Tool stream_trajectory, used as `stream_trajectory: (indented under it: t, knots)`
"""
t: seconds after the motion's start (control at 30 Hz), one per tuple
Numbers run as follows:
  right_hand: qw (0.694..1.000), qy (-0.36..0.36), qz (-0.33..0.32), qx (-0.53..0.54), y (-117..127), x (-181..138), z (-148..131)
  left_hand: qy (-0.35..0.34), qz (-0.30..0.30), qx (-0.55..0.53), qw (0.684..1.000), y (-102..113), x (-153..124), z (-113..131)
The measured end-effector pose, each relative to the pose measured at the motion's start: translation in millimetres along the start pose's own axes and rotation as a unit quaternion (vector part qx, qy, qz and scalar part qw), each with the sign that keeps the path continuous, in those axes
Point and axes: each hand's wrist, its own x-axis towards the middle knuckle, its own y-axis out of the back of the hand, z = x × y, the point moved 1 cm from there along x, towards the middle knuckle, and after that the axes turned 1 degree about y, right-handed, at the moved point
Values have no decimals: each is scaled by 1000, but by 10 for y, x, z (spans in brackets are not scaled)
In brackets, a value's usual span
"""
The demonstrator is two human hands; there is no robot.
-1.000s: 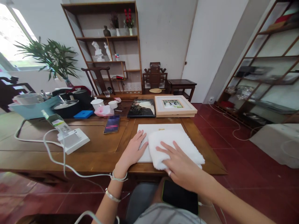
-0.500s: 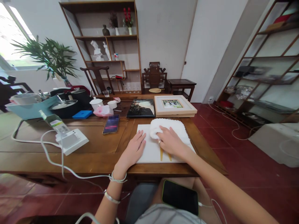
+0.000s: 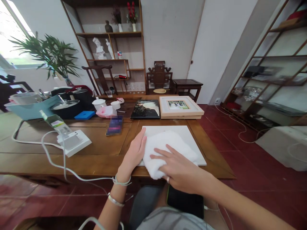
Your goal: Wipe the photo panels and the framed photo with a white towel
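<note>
White cloth (image 3: 160,137) lies across white board (image 3: 185,131), hiding its middle, at table's (image 3: 103,152) near edge. Right hand (image 3: 176,169) rests on cloth, fingers spread, nearest tips hard to make out. Left hand (image 3: 135,151), fingers straight, touches board's left edge. Purple item (image 3: 114,125), left, we find pixelated.

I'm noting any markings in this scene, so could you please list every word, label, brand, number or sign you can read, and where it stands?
No text can be read.
Green-and-white package: printed label, too small and blurred.
Dark pixelated item: surface masked, unreadable.
Small red, white and blue item on the shelf: any lettering is too small.
</note>
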Motion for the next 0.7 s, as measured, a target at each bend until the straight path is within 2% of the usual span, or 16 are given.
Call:
stream_trajectory:
  t: [0.17,0.37,0.47,0.57,0.7]
  knots:
    - [997,-80,9,-9,42,-43,155,-17,-54,43,997,-27,7,-18]
    - [982,-182,7,-57,128,426,618,-40,-79,62,994,-24,5,-5]
    - [980,-193,4,-51,174,728,771,-29,-84,68,994,-25,15,6]
    - [983,-181,-3,-35,185,976,804,-28,-86,67,994,-18,26,29]
    - [983,-184,6,-24,167,1112,768,-34,-89,64,993,-8,31,38]
